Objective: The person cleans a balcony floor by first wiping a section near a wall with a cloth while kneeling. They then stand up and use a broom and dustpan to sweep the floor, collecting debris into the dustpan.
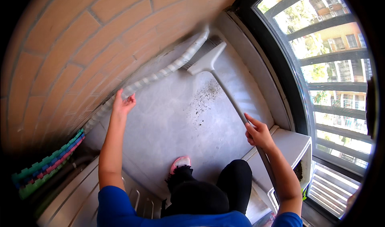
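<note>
One broom [228, 94]: grey; head [206, 62] near the far corner of the floor [156, 122], bristles toward the brick-patterned wall [72, 50].
Right hand [260, 134]: fingers clamped on broom handle.
Wrapped hose [162, 71]: pale, spiral-banded, along the floor's wall edge; far end blurred beside broom head.
Left hand [124, 103]: at the hose, fingers partly curled; cannot tell whether they grip it.
Debris [207, 94]: dark specks, scattered mid-floor, nearer side of broom head.
</note>
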Demonstrator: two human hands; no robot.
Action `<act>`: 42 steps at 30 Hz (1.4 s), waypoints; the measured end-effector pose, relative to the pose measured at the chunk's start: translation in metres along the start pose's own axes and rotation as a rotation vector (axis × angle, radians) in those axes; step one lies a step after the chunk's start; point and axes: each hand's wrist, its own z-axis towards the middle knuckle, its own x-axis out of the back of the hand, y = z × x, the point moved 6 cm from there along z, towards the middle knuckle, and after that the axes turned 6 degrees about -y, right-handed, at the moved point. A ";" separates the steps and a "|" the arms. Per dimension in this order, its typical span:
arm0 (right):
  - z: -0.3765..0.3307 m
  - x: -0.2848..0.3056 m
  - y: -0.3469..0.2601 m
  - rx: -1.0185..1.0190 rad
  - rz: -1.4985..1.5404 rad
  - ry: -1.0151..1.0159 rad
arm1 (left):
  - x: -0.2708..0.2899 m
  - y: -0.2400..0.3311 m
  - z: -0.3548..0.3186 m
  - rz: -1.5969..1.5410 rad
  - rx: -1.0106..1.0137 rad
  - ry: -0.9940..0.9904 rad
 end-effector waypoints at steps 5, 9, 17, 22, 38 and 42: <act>0.000 -0.017 -0.001 -0.001 0.067 -0.084 | 0.005 0.001 0.001 -0.006 -0.035 0.016; 0.048 -0.047 0.001 0.075 0.157 -0.015 | -0.001 -0.002 0.002 -0.002 -0.031 0.018; 0.017 -0.028 -0.008 0.097 0.066 -0.018 | 0.009 0.007 0.003 0.006 -0.075 -0.007; 0.043 -0.021 0.007 0.040 0.105 0.043 | -0.004 -0.010 -0.002 0.044 -0.037 0.025; -0.034 0.015 -0.001 -0.106 -0.009 0.010 | 0.006 0.006 -0.013 0.058 -0.133 -0.140; -0.049 0.007 -0.013 -0.019 0.024 -0.026 | 0.008 -0.042 -0.040 0.245 -0.001 -0.217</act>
